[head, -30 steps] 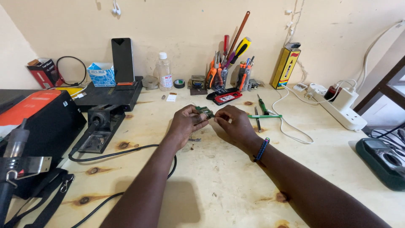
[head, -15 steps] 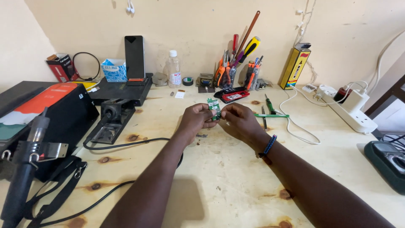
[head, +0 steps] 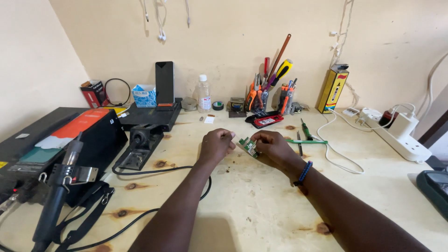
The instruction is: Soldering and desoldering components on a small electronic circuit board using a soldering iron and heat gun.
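Since the earlier frames both hands have lifted off the wooden bench [head: 261, 210] and drawn nearer the camera, and the board now shows between them instead of lying hidden under the fingers. The left hand [head: 215, 145] is curled, the right hand [head: 274, 147] facing it; both pinch the small green circuit board [head: 249, 146], held above the bench. Its long axis slants down to the right, and the right hand is nearer.
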